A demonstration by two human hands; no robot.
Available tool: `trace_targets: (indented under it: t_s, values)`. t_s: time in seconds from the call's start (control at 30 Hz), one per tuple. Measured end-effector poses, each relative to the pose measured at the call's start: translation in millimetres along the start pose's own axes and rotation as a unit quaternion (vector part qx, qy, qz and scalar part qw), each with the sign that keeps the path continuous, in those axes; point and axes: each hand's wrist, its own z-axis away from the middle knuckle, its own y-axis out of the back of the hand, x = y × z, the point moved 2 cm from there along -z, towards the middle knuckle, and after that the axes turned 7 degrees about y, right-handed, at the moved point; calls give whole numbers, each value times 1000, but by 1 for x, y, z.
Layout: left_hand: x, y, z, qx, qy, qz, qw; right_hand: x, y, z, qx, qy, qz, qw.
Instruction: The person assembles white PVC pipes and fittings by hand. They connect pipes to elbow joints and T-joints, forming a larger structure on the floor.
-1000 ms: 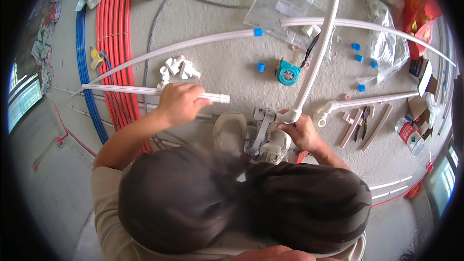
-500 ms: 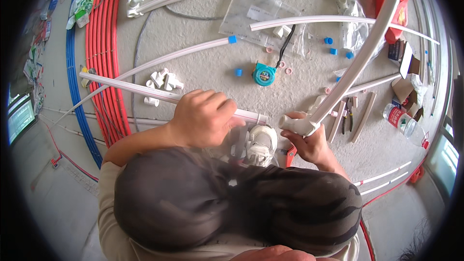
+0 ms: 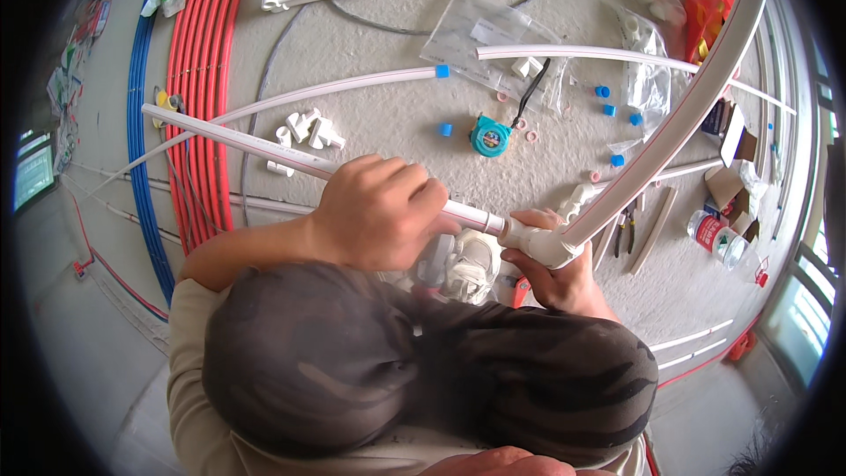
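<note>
My left hand (image 3: 377,211) is wrapped around a white plastic pipe (image 3: 251,150) with a thin red stripe. That pipe slants from the far left down toward the middle, and its near end meets the open socket of a white pipe fitting (image 3: 545,245). Holding the fitting from beneath is my right hand (image 3: 568,284), thumb on one side and fingers on the other. A second, thicker-looking white pipe (image 3: 674,128) comes out of the same fitting and rises to the upper right. How deep the left pipe sits in the socket I cannot tell.
A teal tape measure (image 3: 490,137), small blue caps (image 3: 610,111) and white fittings (image 3: 308,130) lie ahead on the concrete. Red pipes (image 3: 201,97) and blue pipes (image 3: 145,123) run along the left. Pliers (image 3: 624,234) and a plastic bottle (image 3: 718,238) lie right.
My left hand has brought its pipe rightward, closing the gap to the fitting; the pipe end now touches the socket. The view has shifted slightly.
</note>
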Motion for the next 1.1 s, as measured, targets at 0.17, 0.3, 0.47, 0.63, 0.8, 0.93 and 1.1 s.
trace_targets:
  t_s: [0.17, 0.3, 0.47, 0.63, 0.8, 0.93, 1.1]
  values:
    - [2, 0, 3, 4, -1, 3, 1000, -3, -2, 2, 2, 27, 25, 999]
    - [4, 1, 5, -12, -2, 17, 1000, -5, -3, 3, 5, 24, 14, 1000]
    - [6, 0, 4, -16, -12, 1, 1000, -5, -4, 7, 12, 22, 15, 1000]
    - [7, -1, 7, -24, -15, -4, 1000, -7, -5, 6, -1, 25, 29, 999]
    - [8, -2, 10, -21, -21, -10, 1000, -4, -11, 3, 1, 64, 41, 997]
    - [8, -6, 11, -15, -21, -7, 1000, -10, -10, -1, -16, 78, 67, 995]
    - [10, -7, 12, -11, -13, 0, 1000, -3, -14, 4, -9, 119, 59, 991]
